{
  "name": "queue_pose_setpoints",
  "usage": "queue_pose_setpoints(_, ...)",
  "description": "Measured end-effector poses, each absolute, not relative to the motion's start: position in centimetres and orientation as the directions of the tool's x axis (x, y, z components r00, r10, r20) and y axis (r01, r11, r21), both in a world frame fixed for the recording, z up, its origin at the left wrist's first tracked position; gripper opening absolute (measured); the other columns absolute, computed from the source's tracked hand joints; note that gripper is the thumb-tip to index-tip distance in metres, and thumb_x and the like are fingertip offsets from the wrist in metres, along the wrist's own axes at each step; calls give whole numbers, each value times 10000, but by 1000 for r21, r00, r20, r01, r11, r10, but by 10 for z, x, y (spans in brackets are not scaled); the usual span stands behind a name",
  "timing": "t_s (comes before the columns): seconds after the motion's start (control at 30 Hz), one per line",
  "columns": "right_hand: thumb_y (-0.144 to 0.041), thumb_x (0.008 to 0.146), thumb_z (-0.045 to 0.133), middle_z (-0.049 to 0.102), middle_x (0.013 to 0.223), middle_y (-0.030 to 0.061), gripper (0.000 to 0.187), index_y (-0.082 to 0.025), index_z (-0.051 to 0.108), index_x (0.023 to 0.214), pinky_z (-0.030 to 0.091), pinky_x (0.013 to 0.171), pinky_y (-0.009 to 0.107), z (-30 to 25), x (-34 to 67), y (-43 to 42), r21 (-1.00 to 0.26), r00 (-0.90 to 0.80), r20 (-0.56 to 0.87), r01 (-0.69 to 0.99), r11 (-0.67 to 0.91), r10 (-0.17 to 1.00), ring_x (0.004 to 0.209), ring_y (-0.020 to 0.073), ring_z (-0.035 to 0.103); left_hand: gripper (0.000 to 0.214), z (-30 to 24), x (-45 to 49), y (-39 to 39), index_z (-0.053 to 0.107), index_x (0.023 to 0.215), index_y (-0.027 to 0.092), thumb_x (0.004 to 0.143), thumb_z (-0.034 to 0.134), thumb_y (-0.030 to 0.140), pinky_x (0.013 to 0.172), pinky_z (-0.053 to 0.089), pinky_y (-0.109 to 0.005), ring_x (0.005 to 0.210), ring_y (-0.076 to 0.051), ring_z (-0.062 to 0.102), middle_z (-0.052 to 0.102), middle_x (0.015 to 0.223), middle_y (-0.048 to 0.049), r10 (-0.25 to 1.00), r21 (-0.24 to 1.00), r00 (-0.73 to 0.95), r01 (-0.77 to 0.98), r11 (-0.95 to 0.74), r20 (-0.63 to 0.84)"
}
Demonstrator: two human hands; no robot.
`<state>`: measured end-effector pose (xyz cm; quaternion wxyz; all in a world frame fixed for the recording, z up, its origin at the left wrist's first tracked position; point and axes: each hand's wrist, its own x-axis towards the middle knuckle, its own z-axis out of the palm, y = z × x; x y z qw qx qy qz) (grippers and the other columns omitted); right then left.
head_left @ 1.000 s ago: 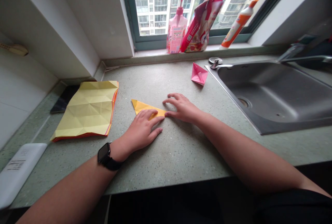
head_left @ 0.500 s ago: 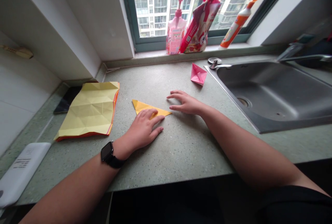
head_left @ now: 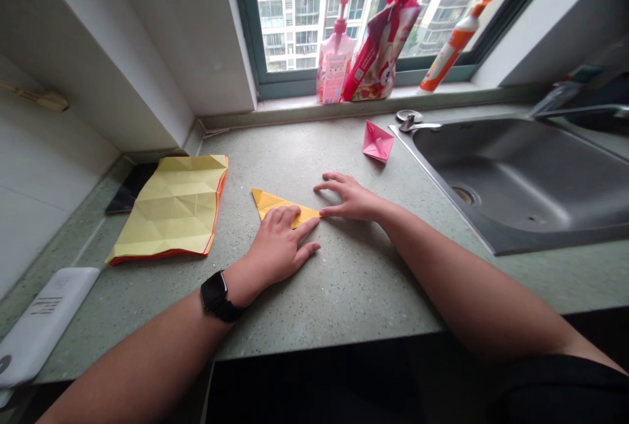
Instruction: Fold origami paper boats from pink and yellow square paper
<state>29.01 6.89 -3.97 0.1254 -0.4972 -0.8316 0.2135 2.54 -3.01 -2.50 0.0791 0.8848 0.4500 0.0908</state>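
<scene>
The orange triangle (head_left: 275, 204) lies flat on the bench (head_left: 344, 280), well to the left of the sink (head_left: 531, 181), with one sharp point turned toward the sink. The left hand (head_left: 278, 250) rests palm down on the triangle's near part. Its grip is open, the fingers flat and a little spread, closed round nothing and only pressing on the paper. A black watch (head_left: 215, 294) sits on that wrist. The right hand (head_left: 351, 198) lies between the triangle and the sink. Its grip is open as well, the fingers spread and arched with their tips on the bench, and one fingertip meets the triangle's sink-side point. It holds nothing. A pink folded paper (head_left: 377, 142) stands just off the sink's far left corner, apart from both hands. A stack of creased yellow sheets (head_left: 171, 208) lies farther from the sink than the triangle, and a dark phone (head_left: 128, 188) shows partly from under its far side. A white device (head_left: 42, 322) lies farthest from the sink, at the bench's near edge. On the sill behind the sink's far left corner stand a pink pump bottle (head_left: 335, 63), a red pouch (head_left: 381, 50) leaning beside it, and an orange bottle (head_left: 452, 47) tilted against the window.
</scene>
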Motion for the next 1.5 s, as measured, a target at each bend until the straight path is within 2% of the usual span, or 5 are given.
queue_pose_setpoints(0.47,-603,840,905,470,1736,129,732,-354,702,1498,198,1376,675,-33,287,64,-455,-463,-42,798,396,885,1679,414,318,258,-12,17,-30,778,1244,183,1080,672,351,1224,502,-560,1371,-350,622,684,1451,-159,795,255,596,756,-603,115)
queue_pose_setpoints(0.93,-686,868,857,388,1798,127,811,-379,610,1578,121,1366,741,-43,255,47,-399,-391,-25,848,349,920,1704,455,233,220,-16,14,-29,777,1233,221,1069,669,318,1234,501,-577,1379,-339,617,686,1446,-139,790,307,595,731,-609,150)
queue_pose_setpoints(1.2,-729,778,917,305,1833,129,915,-363,629,1565,185,1367,717,-44,269,53,-424,-319,-33,863,276,947,1708,501,184,215,-15,13,-29,782,1233,217,1067,679,307,1228,508,-582,1383,-343,619,681,1454,-140,794,313,591,734,-603,143)
queue_pose_setpoints(1.33,-715,749,940,347,1810,139,947,-371,621,1573,233,1350,733,-46,282,59,-446,-309,-28,855,264,951,1689,508,244,223,-16,13,-30,783,1243,218,1062,690,311,1217,519,-574,1375,-342,628,688,1454,-139,792,305,593,734,-606,147)
queue_pose_setpoints(1.5,-693,758,939,369,1798,121,911,-386,638,1561,254,1350,725,-46,289,63,-459,-332,-42,844,277,942,1692,500,241,157,-12,10,-27,790,1111,216,1069,655,282,1128,575,-531,1268,-317,685,742,1350,-121,781,373,593,691,-619,198)
